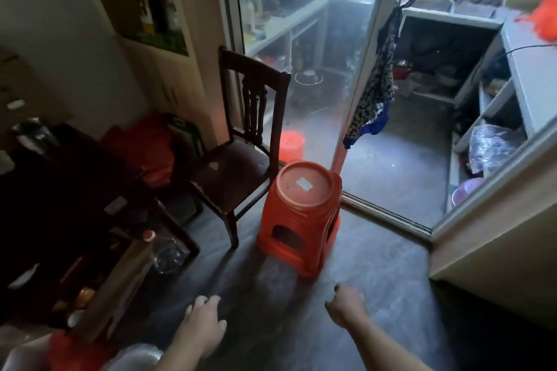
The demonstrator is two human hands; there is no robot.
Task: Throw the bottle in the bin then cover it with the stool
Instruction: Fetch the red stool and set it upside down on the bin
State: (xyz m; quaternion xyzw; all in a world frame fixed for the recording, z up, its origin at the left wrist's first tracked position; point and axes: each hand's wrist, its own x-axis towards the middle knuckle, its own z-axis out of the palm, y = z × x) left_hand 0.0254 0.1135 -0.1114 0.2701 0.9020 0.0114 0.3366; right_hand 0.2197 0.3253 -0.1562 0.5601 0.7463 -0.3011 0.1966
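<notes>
A red plastic stool [298,214] stands on the dark floor beside the sliding door track, its round seat facing up. Through the side openings I see only a dark inside, so whether a bin sits under it is not visible. A clear plastic bottle with a red cap [164,253] stands at the left by the dark table's leg. My left hand [202,325] hangs low in front of the stool, fingers curled downward and holding nothing. My right hand [346,304] is a little nearer the stool, fingers loosely curled, with nothing in it. Neither hand touches the stool.
A dark wooden chair [241,156] stands just left of the stool. A dark table [60,190] with clutter fills the left. A glass sliding door [370,69] opens onto a kitchen with shelves [488,117]. A red bucket [291,146] sits behind the glass.
</notes>
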